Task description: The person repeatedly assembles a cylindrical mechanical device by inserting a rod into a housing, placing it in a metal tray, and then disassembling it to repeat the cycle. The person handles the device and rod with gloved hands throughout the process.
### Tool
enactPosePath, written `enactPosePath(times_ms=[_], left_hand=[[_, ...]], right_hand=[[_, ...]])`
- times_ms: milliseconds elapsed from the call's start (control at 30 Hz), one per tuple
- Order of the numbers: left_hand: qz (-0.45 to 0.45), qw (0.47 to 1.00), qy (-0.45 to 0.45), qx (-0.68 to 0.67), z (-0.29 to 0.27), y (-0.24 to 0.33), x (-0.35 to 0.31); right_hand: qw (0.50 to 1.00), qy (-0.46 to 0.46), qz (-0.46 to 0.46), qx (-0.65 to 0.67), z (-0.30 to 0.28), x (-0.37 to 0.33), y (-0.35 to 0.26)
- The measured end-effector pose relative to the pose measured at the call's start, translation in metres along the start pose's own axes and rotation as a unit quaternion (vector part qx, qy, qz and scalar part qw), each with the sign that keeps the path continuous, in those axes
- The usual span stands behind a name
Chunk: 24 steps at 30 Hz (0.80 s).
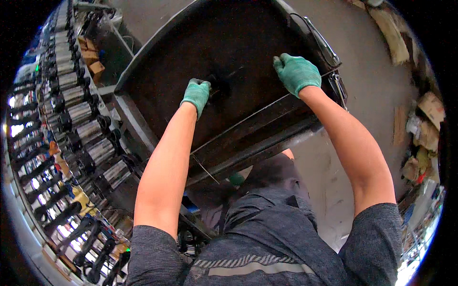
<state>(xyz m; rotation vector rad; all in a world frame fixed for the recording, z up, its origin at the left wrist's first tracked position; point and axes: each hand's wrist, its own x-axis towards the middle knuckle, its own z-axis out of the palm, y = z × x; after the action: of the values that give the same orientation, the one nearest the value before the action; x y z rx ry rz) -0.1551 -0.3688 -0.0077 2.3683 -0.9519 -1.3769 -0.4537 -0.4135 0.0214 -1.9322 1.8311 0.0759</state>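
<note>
Both of my hands wear green knit gloves and reach over a large dark table (238,28) with raised edges. My left hand (196,95) is closed, its curled fingers beside a small black object (220,88) that blends into the dark surface. Whether the fingers grip that object cannot be made out. To the right, my right hand (298,74) is closed too, thumb against the curled fingers, above the table's right part. Anything inside it is hidden. A thin pale line (248,117) crosses the table between my forearms.
Slim metal tools (322,40) lie along the table's right edge. On the left runs a long rack (78,112) with rows of metal and black parts. Cardboard boxes (95,69) stand behind it. Cardboard and scraps (429,112) are piled on the floor at far right.
</note>
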Motion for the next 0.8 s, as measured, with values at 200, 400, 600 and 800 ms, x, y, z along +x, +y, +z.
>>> enactPosePath(times_ms=[200, 400, 600, 800], left_hand=[[-0.131, 0.946, -0.061, -0.290, 0.018, -0.003, 0.045], [-0.102, 0.954, 0.004, -0.282, 0.020, -0.014, 0.024], [-0.091, 0.955, 0.009, -0.284, 0.007, -0.036, -0.001], [-0.092, 0.957, 0.001, -0.274, 0.000, -0.055, -0.016]], right_hand=[[1.000, 0.011, 0.005, 0.024, 0.003, 0.000, 0.003], [0.999, 0.023, -0.001, 0.028, 0.006, 0.000, 0.006], [0.999, 0.037, -0.021, 0.027, 0.009, 0.000, 0.008], [0.999, 0.042, -0.022, 0.028, 0.008, 0.000, 0.008]])
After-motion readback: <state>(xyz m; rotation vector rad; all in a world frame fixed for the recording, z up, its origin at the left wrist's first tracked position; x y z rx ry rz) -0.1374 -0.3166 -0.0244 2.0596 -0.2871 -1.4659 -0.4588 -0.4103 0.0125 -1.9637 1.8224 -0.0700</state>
